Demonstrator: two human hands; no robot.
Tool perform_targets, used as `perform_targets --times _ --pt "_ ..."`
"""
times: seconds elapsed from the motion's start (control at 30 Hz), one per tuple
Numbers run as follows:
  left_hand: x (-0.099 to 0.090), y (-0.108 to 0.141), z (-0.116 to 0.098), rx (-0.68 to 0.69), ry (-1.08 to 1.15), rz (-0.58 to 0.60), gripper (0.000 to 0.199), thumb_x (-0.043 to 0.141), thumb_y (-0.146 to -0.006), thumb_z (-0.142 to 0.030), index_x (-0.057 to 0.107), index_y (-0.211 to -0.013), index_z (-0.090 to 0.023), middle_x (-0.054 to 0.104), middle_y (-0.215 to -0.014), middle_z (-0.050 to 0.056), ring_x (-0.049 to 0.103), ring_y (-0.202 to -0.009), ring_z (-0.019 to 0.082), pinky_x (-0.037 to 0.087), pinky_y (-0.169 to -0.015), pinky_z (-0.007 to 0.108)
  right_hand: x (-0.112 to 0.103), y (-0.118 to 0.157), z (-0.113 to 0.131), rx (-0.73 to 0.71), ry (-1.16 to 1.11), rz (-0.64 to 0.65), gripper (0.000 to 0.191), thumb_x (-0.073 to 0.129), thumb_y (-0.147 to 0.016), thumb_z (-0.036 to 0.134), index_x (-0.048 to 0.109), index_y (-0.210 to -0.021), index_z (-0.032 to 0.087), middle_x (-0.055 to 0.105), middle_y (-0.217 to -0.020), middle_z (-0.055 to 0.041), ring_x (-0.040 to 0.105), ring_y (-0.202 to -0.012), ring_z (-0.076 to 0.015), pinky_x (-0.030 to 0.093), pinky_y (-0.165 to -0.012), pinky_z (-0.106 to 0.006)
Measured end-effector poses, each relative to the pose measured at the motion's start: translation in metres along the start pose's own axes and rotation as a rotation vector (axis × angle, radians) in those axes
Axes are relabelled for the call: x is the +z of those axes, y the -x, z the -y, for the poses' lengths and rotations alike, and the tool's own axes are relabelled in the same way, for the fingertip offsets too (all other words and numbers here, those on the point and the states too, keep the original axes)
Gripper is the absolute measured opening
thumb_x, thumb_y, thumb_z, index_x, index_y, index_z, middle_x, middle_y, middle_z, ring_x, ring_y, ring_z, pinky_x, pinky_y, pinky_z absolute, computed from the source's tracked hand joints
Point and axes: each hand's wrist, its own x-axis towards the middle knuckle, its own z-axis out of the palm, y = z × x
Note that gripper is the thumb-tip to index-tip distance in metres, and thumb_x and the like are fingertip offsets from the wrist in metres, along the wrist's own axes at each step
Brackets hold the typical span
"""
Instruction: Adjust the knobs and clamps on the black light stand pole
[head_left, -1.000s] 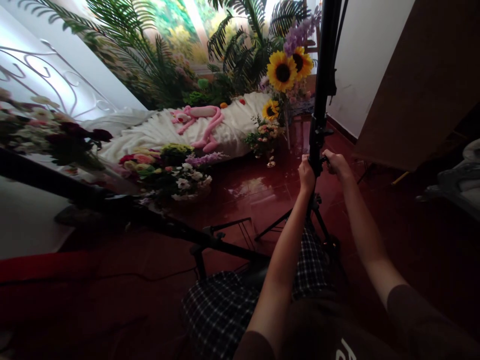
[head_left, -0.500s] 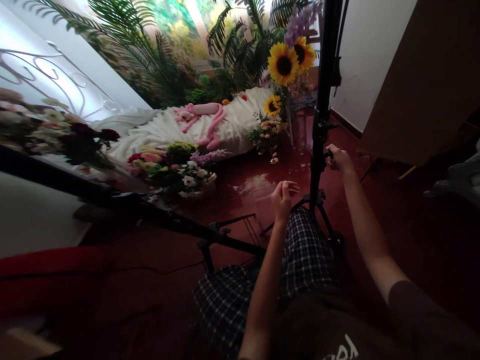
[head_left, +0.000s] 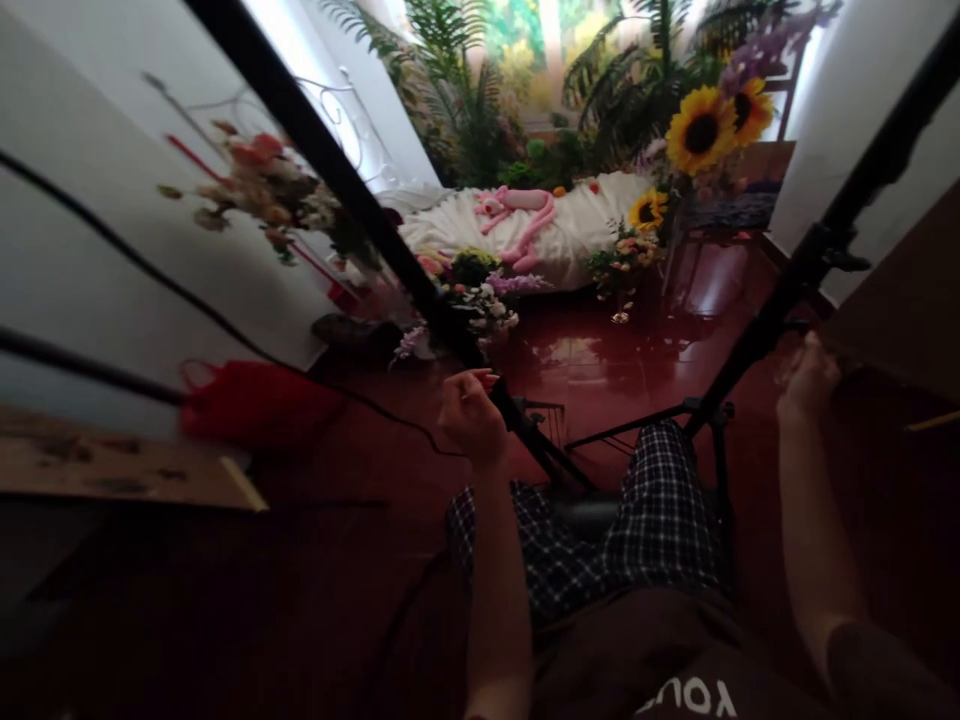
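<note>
Two tall black stands lean across the view: a left stand (head_left: 405, 265) and a right stand (head_left: 761, 315). My left hand (head_left: 474, 415) is at the lower part of the left stand, its curled fingers overlapping the pole's edge. Whatever lies inside those fingers is hidden. Just beneath a small black knob (head_left: 798, 325) on the right stand is my right hand (head_left: 811, 380). Its fingers are smeared, and whether they touch the knob is unclear. My legs in checked trousers (head_left: 667, 500) are between the stands, close to the right stand's spread legs.
Ahead, a pink plush toy (head_left: 517, 215) lies on white cloth (head_left: 577, 245), among sunflowers (head_left: 701, 130), bouquets and palm fronds. At left are a red bag (head_left: 251, 405), a black cable (head_left: 217, 315) and a board (head_left: 112, 455). The red floor (head_left: 577, 355) is glossy.
The view has swung left. My left hand has gone from mid-air between the stands to the left stand's pole. My right hand, earlier gripping the right stand's knob, now appears just below it.
</note>
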Motion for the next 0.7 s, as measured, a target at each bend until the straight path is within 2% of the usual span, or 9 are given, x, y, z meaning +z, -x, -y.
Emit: perform_targets --times 0.1,0.2,0.27,0.33,0.43,0.5,0.57,0.63,0.7 --pt "-0.009 -0.012 0.016 -0.012 0.035 0.03 0.029 0.044 -0.098 -0.04 0.062 -0.092 -0.018 0.068 -0.085 0.004 0.065 -0.076 0.013 0.053 -0.072 0.026 -0.007 0.048 -0.015 0.076 -0.262 0.07 0.056 0.062 -0.088 0.039 0.034 -0.042 0.024 0.028 -0.035 0.0053 0.025 -0.033 -0.0076 0.018 -0.042 -0.03" --pt "-0.006 -0.018 0.026 0.031 0.072 0.089 0.033 0.049 -0.097 -0.048 0.061 -0.104 -0.018 0.066 -0.1 0.007 0.064 -0.087 0.015 0.053 -0.077 0.027 -0.001 0.089 -0.026 0.147 -0.28 0.173 0.057 0.07 -0.08 0.044 0.035 -0.04 0.024 0.029 -0.035 0.0043 0.027 -0.033 -0.0084 0.017 -0.041 -0.03" --pt "0.0 -0.021 0.031 0.063 0.107 0.088 0.037 0.051 -0.095 -0.053 0.06 -0.108 -0.019 0.062 -0.106 0.009 0.062 -0.091 0.016 0.053 -0.078 0.029 0.013 0.109 -0.028 0.159 -0.23 0.283 0.057 0.071 -0.079 0.047 0.037 -0.04 0.023 0.033 -0.036 0.0037 0.029 -0.035 -0.0087 0.02 -0.041 -0.029" --pt "0.007 -0.024 0.035 0.062 0.151 0.039 0.039 0.054 -0.094 -0.056 0.057 -0.11 -0.02 0.058 -0.109 0.009 0.06 -0.092 0.016 0.053 -0.078 0.029 0.032 0.126 -0.027 0.123 -0.171 0.394 0.057 0.068 -0.082 0.05 0.038 -0.042 0.022 0.036 -0.038 0.0038 0.032 -0.037 -0.0085 0.024 -0.042 -0.028" --pt "0.018 -0.031 0.043 0.007 0.213 -0.06 0.04 0.053 -0.094 -0.058 0.052 -0.113 -0.023 0.056 -0.114 0.01 0.059 -0.094 0.015 0.053 -0.079 0.029 0.065 0.145 -0.02 0.041 -0.109 0.551 0.06 0.062 -0.087 0.057 0.038 -0.043 0.022 0.036 -0.039 0.0046 0.034 -0.038 -0.0084 0.026 -0.043 -0.026" --pt "0.024 -0.037 0.052 -0.041 0.275 -0.07 0.043 0.051 -0.093 -0.062 0.052 -0.113 -0.024 0.057 -0.112 0.009 0.059 -0.092 0.015 0.053 -0.077 0.028 0.087 0.156 -0.013 -0.006 -0.094 0.65 0.06 0.06 -0.088 0.059 0.04 -0.045 0.021 0.039 -0.041 0.0046 0.035 -0.039 -0.0081 0.027 -0.043 -0.024" --pt "0.028 -0.043 0.06 -0.114 0.364 0.023 0.047 0.048 -0.092 -0.066 0.055 -0.11 -0.024 0.061 -0.099 0.007 0.059 -0.083 0.014 0.052 -0.071 0.027 0.107 0.166 -0.005 -0.051 -0.096 0.735 0.058 0.06 -0.089 0.059 0.042 -0.048 0.021 0.042 -0.043 0.0046 0.037 -0.041 -0.0075 0.03 -0.043 -0.023" --pt "0.031 -0.047 0.067 -0.198 0.449 0.184 0.051 0.047 -0.09 -0.07 0.06 -0.104 -0.022 0.062 -0.083 0.004 0.057 -0.07 0.012 0.048 -0.063 0.025 0.127 0.175 0.003 -0.093 -0.113 0.789 0.051 0.061 -0.088 0.058 0.048 -0.057 0.02 0.047 -0.049 0.0046 0.04 -0.043 -0.0073 0.033 -0.043 -0.021" --pt "0.033 -0.047 0.072 -0.252 0.501 0.308 0.054 0.05 -0.087 -0.072 0.063 -0.096 -0.021 0.059 -0.072 0.001 0.053 -0.062 0.011 0.045 -0.057 0.024 0.144 0.185 0.01 -0.111 -0.147 0.846 0.04 0.064 -0.086 0.058 0.057 -0.077 0.02 0.058 -0.061 0.0031 0.05 -0.05 -0.0086 0.039 -0.045 -0.019"
